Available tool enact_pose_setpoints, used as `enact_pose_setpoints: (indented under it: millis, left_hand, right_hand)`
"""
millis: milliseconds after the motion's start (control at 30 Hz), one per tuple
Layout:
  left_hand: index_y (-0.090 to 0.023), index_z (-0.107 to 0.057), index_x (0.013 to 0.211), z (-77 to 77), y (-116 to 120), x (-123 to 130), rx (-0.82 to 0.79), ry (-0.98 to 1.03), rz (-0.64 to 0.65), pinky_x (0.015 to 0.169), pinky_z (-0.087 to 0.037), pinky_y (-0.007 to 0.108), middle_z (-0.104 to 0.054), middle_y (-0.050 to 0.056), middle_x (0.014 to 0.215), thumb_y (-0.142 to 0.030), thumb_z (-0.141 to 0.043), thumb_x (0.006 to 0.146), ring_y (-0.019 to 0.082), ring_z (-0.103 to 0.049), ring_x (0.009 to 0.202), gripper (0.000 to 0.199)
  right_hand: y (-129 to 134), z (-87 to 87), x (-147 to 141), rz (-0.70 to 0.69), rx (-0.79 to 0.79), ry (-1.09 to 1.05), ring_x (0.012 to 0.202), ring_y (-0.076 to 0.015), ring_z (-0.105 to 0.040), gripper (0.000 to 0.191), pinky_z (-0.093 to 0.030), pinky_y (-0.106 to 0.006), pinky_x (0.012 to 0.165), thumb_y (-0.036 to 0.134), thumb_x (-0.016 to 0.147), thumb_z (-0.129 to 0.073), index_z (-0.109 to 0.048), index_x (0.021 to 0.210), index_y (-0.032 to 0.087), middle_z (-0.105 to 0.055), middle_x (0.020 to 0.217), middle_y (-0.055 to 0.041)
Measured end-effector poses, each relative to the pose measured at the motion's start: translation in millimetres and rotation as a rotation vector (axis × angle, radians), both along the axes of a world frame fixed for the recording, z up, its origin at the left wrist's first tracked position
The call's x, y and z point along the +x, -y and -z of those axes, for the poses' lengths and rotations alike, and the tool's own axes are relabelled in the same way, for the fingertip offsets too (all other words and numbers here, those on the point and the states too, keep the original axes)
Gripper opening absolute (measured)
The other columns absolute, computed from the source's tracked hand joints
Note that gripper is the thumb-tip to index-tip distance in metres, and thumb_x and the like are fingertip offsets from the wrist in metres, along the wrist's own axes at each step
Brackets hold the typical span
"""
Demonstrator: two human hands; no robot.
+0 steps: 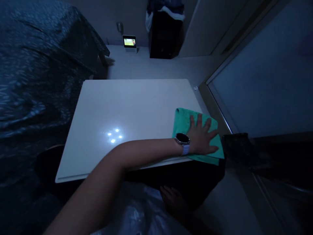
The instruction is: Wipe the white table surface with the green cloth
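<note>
Green cloth (184, 120) in the head view, flat on the white tabletop (137, 104), between 3 and 4 o'clock from its middle, hiding the near corner and reaching past the edge. Left hand (201, 138) palm down on top of it, fingers fanned wide and pressing rather than gripping; watch (182, 138) at the wrist. Right hand (171, 196) in shadow near 5 o'clock, below the table edge, apart from the cloth; fingers partly visible, but too dim to tell whether curled or straight.

Apparently mid-way through cloth work: contact at the 3-to-4 o'clock end only, with white surface uncovered from 7 round to 2. Share already done impossible to tell; no marks discernible in this light, just four bright reflections (114, 135) near 8 o'clock.

Farther out: patterned cover (56, 65) at 10, small lit screen (129, 42) at 12, black cabinet (160, 39) with fabric (168, 8) on top at 1, pale panel (269, 91) between 2 and 3. Possible hindrances: left forearm (146, 151) across the near edge toward 5, and dark item (236, 145), identity unclear, just beside the cloth past 3.
</note>
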State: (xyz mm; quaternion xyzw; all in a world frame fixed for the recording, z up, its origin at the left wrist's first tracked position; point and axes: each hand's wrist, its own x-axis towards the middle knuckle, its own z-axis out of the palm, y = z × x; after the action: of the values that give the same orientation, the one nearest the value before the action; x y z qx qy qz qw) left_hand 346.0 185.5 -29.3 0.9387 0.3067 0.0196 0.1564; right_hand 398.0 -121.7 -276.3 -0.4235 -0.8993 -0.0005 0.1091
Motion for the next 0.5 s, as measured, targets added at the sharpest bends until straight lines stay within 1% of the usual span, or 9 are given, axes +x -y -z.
enact_pose_setpoints:
  millis: [33,100,167,233,300,367,433,500]
  left_hand:
    - [-0.027,-0.045,0.174,-0.5,-0.1,9.5,-0.001,-0.001,0.010,0.129,-0.012,0.082,-0.019,0.018,0.184,-0.067,-0.054,0.106,0.056,-0.007,0.169,0.079]
    - [-0.026,-0.049,0.172,-1.0,0.7,17.3,0.000,-0.006,0.036,0.129,-0.011,0.082,-0.022,0.018,0.183,-0.071,-0.056,0.104,0.056,-0.008,0.169,0.082]
    - [-0.027,-0.047,0.173,-0.1,3.0,10.6,0.010,-0.007,0.061,0.129,-0.009,0.082,-0.022,0.017,0.184,-0.075,-0.059,0.101,0.056,-0.007,0.169,0.088]
    - [-0.028,-0.041,0.176,2.0,6.9,-8.7,0.013,-0.003,0.072,0.130,-0.009,0.081,-0.017,0.016,0.185,-0.077,-0.063,0.099,0.056,-0.005,0.169,0.094]
    - [-0.029,-0.038,0.177,4.5,12.0,-38.7,0.006,0.002,0.055,0.130,-0.009,0.082,-0.014,0.016,0.186,-0.076,-0.067,0.097,0.055,-0.003,0.170,0.097]
    - [-0.030,-0.039,0.177,6.1,18.4,-77.6,-0.004,0.000,0.023,0.129,-0.008,0.083,-0.011,0.015,0.186,-0.077,-0.069,0.095,0.055,-0.001,0.170,0.099]
    - [-0.032,-0.040,0.176,6.7,27.2,-123.6,-0.006,-0.011,-0.018,0.128,-0.009,0.084,-0.010,0.014,0.186,-0.080,-0.069,0.093,0.055,-0.002,0.169,0.101]
    - [-0.033,-0.040,0.176,6.9,39.9,-174.0,0.013,-0.030,-0.087,0.126,-0.012,0.086,-0.010,0.014,0.186,-0.082,-0.069,0.091,0.057,-0.005,0.169,0.102]
  right_hand:
    - [-0.5,-2.7,-0.5,0.012,0.012,-0.013,0.125,-0.0195,-0.068,0.038,-0.044,-0.033,0.113,0.022,0.100,-0.057,-0.075,0.133,0.026,-0.078,0.134,-0.0042]
    - [-2.5,-7.4,-1.6,0.025,0.037,-0.034,0.123,-0.0192,-0.068,0.038,-0.045,-0.032,0.113,0.019,0.099,-0.055,-0.076,0.130,0.026,-0.079,0.132,-0.0031]
    - [-5.0,-10.4,-2.6,0.023,0.068,-0.046,0.120,-0.0195,-0.068,0.040,-0.044,-0.031,0.114,0.015,0.097,-0.053,-0.078,0.128,0.025,-0.080,0.128,-0.0033]
    - [-7.1,-11.6,-3.0,0.016,0.092,-0.051,0.120,-0.0196,-0.068,0.041,-0.044,-0.030,0.116,0.013,0.096,-0.053,-0.079,0.126,0.025,-0.080,0.127,-0.0034]
    - [-8.8,-11.6,-3.0,0.004,0.103,-0.050,0.122,-0.0190,-0.068,0.041,-0.043,-0.030,0.118,0.014,0.096,-0.053,-0.079,0.126,0.025,-0.080,0.128,-0.0022]
    - [-10.0,-10.2,-2.6,-0.003,0.108,-0.049,0.122,-0.0182,-0.068,0.040,-0.045,-0.030,0.117,0.014,0.096,-0.054,-0.080,0.124,0.027,-0.081,0.127,-0.0005]
    - [-10.3,-7.1,-1.9,-0.003,0.116,-0.054,0.119,-0.0181,-0.070,0.040,-0.047,-0.030,0.113,0.014,0.095,-0.055,-0.081,0.122,0.028,-0.082,0.124,-0.0005]
    - [-9.0,-2.4,-0.5,-0.007,0.122,-0.047,0.117,-0.0191,-0.071,0.041,-0.047,-0.031,0.111,0.015,0.093,-0.057,-0.080,0.125,0.027,-0.082,0.123,-0.0027]
